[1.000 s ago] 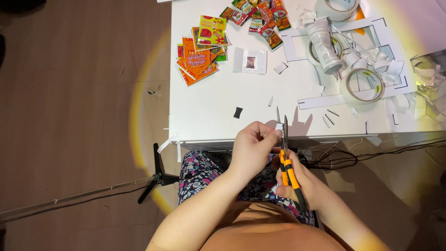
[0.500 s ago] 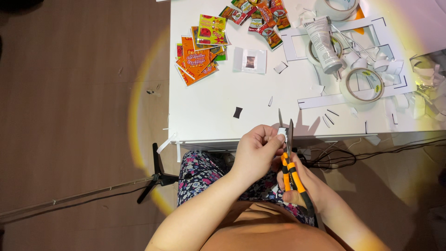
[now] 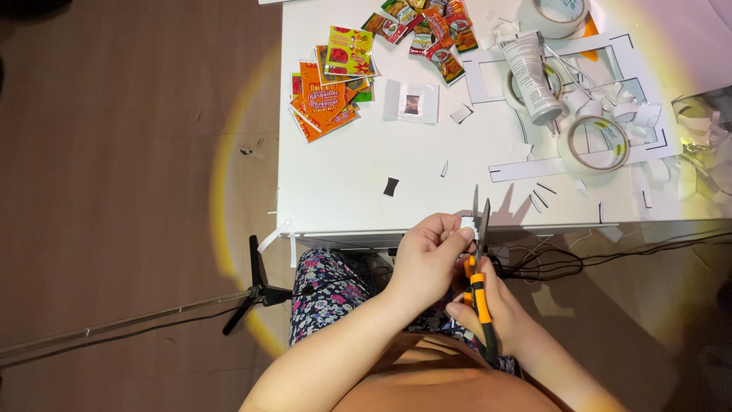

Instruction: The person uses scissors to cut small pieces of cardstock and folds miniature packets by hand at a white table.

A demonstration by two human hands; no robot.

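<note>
Left hand [image 3: 427,255] pinching a small white paper piece [image 3: 467,223] steady against scissors [image 3: 479,267] gripped closed-fisted in right hand [image 3: 492,309], blades slightly parted; tape rolls [image 3: 593,143] and snack packets [image 3: 328,95] beyond on white surface [image 3: 358,191].

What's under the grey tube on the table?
The grey tube lies across a tape roll on white card frames. The roll's middle and the card directly beneath are covered.

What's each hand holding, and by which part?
Left hand pinches a small white paper piece by its edge; right hand holds orange-handled scissors by the handles.
</note>
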